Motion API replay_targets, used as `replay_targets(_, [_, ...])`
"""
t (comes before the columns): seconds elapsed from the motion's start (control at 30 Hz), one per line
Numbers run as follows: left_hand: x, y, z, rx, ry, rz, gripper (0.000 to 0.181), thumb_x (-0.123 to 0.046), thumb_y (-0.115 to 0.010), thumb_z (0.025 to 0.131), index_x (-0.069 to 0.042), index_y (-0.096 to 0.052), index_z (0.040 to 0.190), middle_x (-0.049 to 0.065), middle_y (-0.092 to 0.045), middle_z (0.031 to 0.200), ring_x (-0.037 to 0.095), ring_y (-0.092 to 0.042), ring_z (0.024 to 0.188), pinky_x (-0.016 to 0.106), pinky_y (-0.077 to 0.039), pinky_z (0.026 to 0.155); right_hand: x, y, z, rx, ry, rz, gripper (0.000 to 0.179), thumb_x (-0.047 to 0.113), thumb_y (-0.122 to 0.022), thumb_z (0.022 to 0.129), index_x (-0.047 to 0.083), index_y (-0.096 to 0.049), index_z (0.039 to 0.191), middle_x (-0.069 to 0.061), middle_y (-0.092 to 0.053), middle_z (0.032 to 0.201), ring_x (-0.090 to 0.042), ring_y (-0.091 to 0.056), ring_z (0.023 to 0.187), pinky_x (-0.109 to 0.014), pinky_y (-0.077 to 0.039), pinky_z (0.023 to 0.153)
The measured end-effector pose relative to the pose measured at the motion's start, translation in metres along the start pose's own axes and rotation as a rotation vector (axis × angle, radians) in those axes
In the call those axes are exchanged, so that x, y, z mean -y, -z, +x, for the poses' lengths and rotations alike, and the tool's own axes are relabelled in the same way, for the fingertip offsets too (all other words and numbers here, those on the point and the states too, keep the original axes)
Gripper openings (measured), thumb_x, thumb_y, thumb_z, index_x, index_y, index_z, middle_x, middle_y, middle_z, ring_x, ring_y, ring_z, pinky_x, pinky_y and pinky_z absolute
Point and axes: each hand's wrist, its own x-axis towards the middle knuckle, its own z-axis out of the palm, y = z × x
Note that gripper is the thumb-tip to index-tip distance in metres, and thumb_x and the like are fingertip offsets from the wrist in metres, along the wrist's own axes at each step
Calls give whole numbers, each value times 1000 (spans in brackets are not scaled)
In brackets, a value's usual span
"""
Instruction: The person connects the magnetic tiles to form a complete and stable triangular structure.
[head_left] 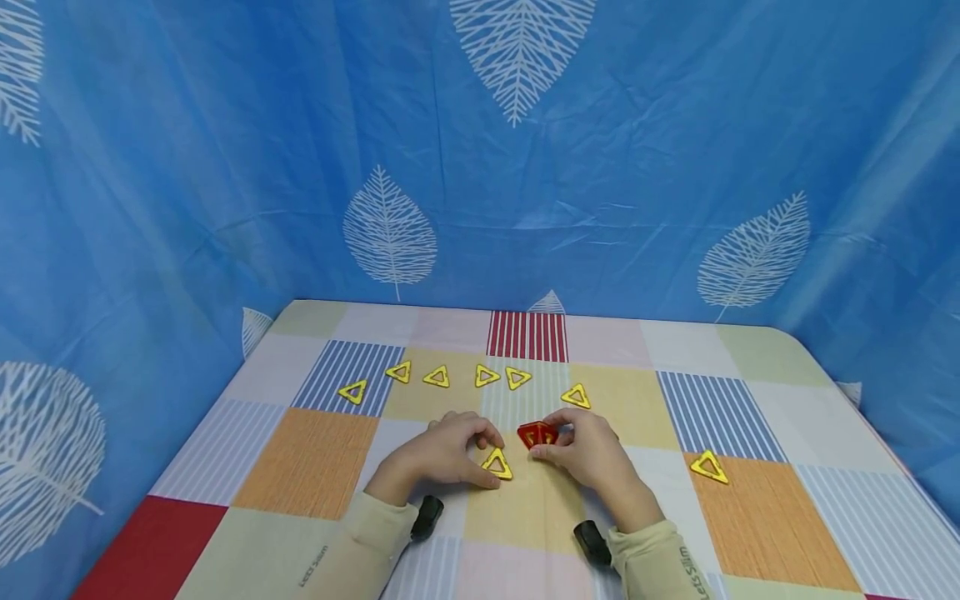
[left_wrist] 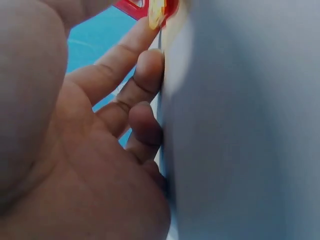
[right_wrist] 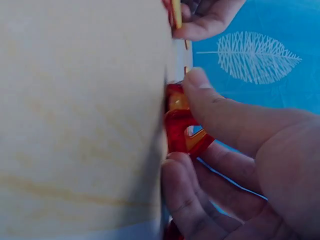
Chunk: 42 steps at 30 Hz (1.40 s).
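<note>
My left hand (head_left: 447, 451) pinches a yellow triangular frame tile (head_left: 506, 465) between thumb and index finger, low over the tablecloth. In the left wrist view the yellow tile (left_wrist: 157, 14) shows edge-on at the fingertips, with the other fingers loosely bent near the cloth. Just to the right, my right hand (head_left: 588, 448) grips a red piece of joined triangular frames (head_left: 527, 432), which stands up from the table. Seen from the right wrist, thumb and fingers hold the glossy red piece (right_wrist: 176, 134) from both sides. A small gap separates the two pieces.
Several more yellow triangles lie flat in a loose row behind the hands, from one at the left (head_left: 363, 392) to one near the middle right (head_left: 585, 402). Another yellow triangle (head_left: 722, 475) lies far right. A blue leaf-patterned curtain (head_left: 600, 208) surrounds the patchwork-covered table (head_left: 300, 462).
</note>
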Motion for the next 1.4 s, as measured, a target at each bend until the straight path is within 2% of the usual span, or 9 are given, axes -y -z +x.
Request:
replay_targets(0.13, [1, 0, 0, 8, -15, -7, 42, -35, -90, 75, -22, -67, 108, -9, -53, 93, 16, -42, 91, 42, -28, 82, 3, 2, -1, 10, -8, -3, 45, 26, -90, 76, 6, -73, 112, 0, -63, 81, -14, -55, 68, -32, -46, 59])
replay_targets(0.33, [9, 3, -2, 48, -26, -139, 55, -27, -90, 76, -16, -66, 124, -7, -56, 101, 17, -45, 102, 41, -36, 95, 5, 3, -3, -10, -17, 28, 44, 19, -88, 78, 1, -72, 116, -3, -65, 81, -15, -56, 66, -31, -47, 57])
replay_targets(0.4, [10, 4, -3, 59, -31, -156, 54, -24, -91, 76, -15, -68, 124, -8, -57, 104, 17, -47, 105, 42, -37, 100, 5, 2, -4, -23, -10, 21, 44, 17, -87, 78, 0, -72, 116, -2, -64, 78, -14, -56, 65, -31, -47, 56])
replay_targets(0.53, [9, 4, -5, 66, -24, -133, 49, -25, -90, 77, -19, -71, 121, -11, -58, 106, 16, -46, 107, 44, -37, 100, 6, 0, -4, -58, -5, -18, 43, 14, -84, 80, -1, -71, 117, -3, -65, 78, -13, -57, 65, -31, -49, 59])
replay_targets(0.77, [8, 5, -4, 58, -24, -119, 47, -25, -90, 77, -20, -72, 120, -11, -58, 105, 17, -46, 107, 46, -37, 99, 9, 2, -6, -158, -18, -96, 53, 11, -82, 81, -6, -64, 128, -22, -66, 113, -23, -56, 78, -35, -50, 67])
replay_targets(0.93, [8, 4, -4, 60, -22, -119, 46, -26, -90, 77, -21, -72, 119, -12, -58, 105, 18, -46, 107, 46, -37, 99, 9, 7, -7, -177, 5, -79, 55, 11, -85, 80, -5, -64, 128, -22, -64, 116, -20, -61, 77, -38, -53, 69])
replay_targets(1.07, [10, 3, -4, 65, -29, -124, 46, -26, -90, 77, -21, -72, 119, -11, -58, 105, 18, -46, 107, 46, -36, 99, 10, 21, -10, -189, 16, -33, 47, 12, -84, 81, -1, -68, 123, -19, -67, 116, -18, -66, 75, -37, -54, 65])
replay_targets(1.2, [10, 3, -5, 62, -32, -120, 46, -27, -89, 78, -22, -72, 120, -11, -58, 106, 18, -45, 107, 45, -37, 98, 3, 47, -11, -185, -6, 46, 48, 20, -84, 83, 2, -68, 124, -18, -68, 118, -25, -67, 85, -35, -54, 61])
replay_targets(1.4, [10, 5, -6, 60, -35, -120, 47, -26, -89, 78, -21, -72, 121, -11, -58, 106, 18, -45, 107, 45, -36, 98, -29, 93, -15, -133, -144, 71, 68, 36, -86, 81, 1, -62, 133, -24, -61, 129, -37, -62, 106, -43, -54, 74])
